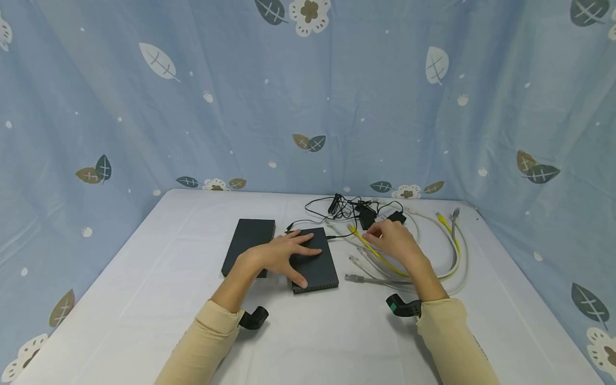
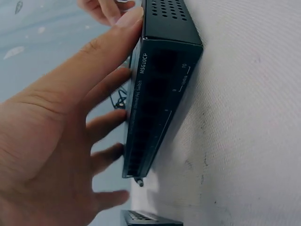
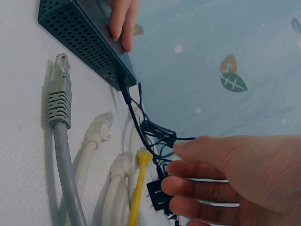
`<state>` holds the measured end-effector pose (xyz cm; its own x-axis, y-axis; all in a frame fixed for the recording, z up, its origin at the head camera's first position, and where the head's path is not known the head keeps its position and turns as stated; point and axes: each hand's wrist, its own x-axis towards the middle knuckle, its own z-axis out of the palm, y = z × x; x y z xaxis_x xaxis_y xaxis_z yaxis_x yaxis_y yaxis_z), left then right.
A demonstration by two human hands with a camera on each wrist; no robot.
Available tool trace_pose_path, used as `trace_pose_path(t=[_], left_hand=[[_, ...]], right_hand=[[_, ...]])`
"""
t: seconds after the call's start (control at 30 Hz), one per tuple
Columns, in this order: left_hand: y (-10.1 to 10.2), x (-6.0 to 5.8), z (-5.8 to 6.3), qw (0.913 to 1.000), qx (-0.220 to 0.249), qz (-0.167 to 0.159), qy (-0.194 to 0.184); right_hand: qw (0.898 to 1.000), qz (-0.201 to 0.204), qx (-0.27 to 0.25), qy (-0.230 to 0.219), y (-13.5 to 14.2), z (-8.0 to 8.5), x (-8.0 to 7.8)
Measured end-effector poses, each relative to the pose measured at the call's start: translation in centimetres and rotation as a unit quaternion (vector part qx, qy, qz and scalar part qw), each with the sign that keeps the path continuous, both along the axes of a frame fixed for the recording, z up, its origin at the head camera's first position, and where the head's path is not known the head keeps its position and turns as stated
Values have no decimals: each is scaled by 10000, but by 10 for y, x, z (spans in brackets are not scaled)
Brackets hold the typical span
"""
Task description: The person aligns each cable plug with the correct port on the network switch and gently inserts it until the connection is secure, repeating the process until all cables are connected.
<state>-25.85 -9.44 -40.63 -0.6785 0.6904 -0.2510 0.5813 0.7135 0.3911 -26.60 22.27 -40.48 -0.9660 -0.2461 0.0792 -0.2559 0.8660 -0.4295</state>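
My left hand [image 1: 284, 254] rests on top of a black Ethernet PoE switch [image 1: 315, 270], its fingers spread over the lid and the thumb near the front edge. A row of ports [image 2: 149, 110] shows on that switch in the left wrist view. Into its right side runs a black power cord [image 3: 126, 92]. My right hand [image 1: 395, 243] hovers above the network cables, right of the switch. Its fingers are loosely bent, and nothing shows between thumb and fingers in the right wrist view. Beyond it lies a black power adapter [image 3: 159, 194].
Another black switch [image 1: 252, 235] lies just left of the first. Several network cables lie coiled at the right, including a yellow cable [image 1: 380, 258] and a grey cable plug [image 3: 59, 89]. Behind them is a tangle of black cords [image 1: 339, 207]. A patterned blue curtain [image 1: 356, 96] surrounds the table.
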Motion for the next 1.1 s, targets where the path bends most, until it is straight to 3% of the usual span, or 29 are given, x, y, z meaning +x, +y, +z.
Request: trace_pose_path(t=[0.2,0.43,0.8,1.1], left_hand=[[-1,3,2,9986,-325,356,214],[-3,8,2,9972,-243,670,244],[2,14,-7,9939,-283,893,589],[6,22,-1,9842,-838,1027,1175]], right_hand=[[10000,40,-52,39,-2,2,0],[9998,151,-79,126,-4,4,0],[9994,307,-148,-67,-7,6,11],[9949,924,-350,-211,-3,7,28]])
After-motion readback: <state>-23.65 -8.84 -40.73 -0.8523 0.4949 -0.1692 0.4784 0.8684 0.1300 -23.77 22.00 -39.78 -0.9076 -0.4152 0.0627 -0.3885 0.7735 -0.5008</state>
